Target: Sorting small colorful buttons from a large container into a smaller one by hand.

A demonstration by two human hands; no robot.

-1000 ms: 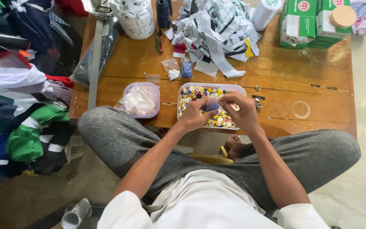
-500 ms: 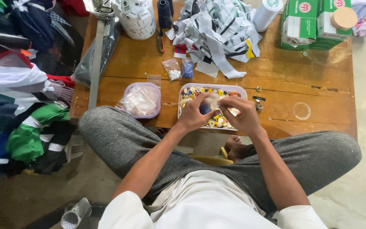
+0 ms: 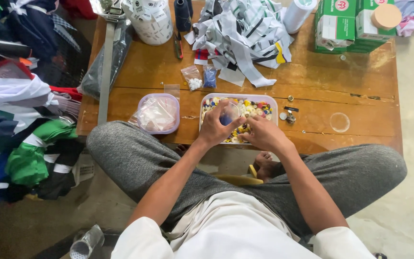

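Far left: heap of folded clothes (image 3: 20,124) on the floor beside a low wooden table (image 3: 360,96). On the table's near edge, a small lidded tub (image 3: 158,113) with clear bags inside. Just right of it, a rectangular tray (image 3: 259,106) full of mixed coloured buttons. Left hand (image 3: 216,127) over the tray, closed on a small clear bag (image 3: 229,114) with blue contents, held above the buttons. Right hand (image 3: 264,134) just beside, fingers curled down into the tray's near edge; grip on anything not discernible. Behind: pile of fabric strips (image 3: 245,29). Far right: green boxes (image 3: 346,21).
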